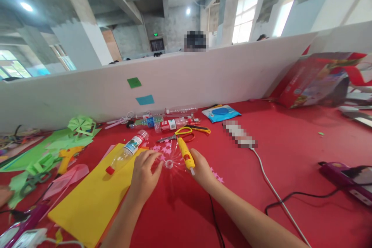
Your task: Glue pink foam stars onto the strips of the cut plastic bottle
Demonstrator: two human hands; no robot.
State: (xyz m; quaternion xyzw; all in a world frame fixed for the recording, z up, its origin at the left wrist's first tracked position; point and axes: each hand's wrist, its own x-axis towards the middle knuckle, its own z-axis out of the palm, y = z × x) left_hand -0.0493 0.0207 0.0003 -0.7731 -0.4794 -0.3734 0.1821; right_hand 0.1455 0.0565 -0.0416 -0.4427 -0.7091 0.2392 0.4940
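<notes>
My right hand [200, 166] is wrapped round a yellow hot glue gun [186, 153], its nozzle toward me. Below and left of the gun is a clear cut plastic bottle [169, 164], its neck up and its strips spread out on the red table. Pink paper stars [166, 148] lie at its far side, and more pink stars [216, 175] show beside my right wrist. My left hand [147, 168] is at the left edge of the cut bottle, thumb and fingertips close together on it; the exact contact is hard to make out.
Yellow paper [87, 193] lies left, with a plastic bottle [130, 149] on it. Scissors [181, 133], a yellow cutter [200, 128], more bottles [171, 124] and a blue packet [221, 113] sit before the white partition [174, 81]. A white cable [267, 178] runs along the right.
</notes>
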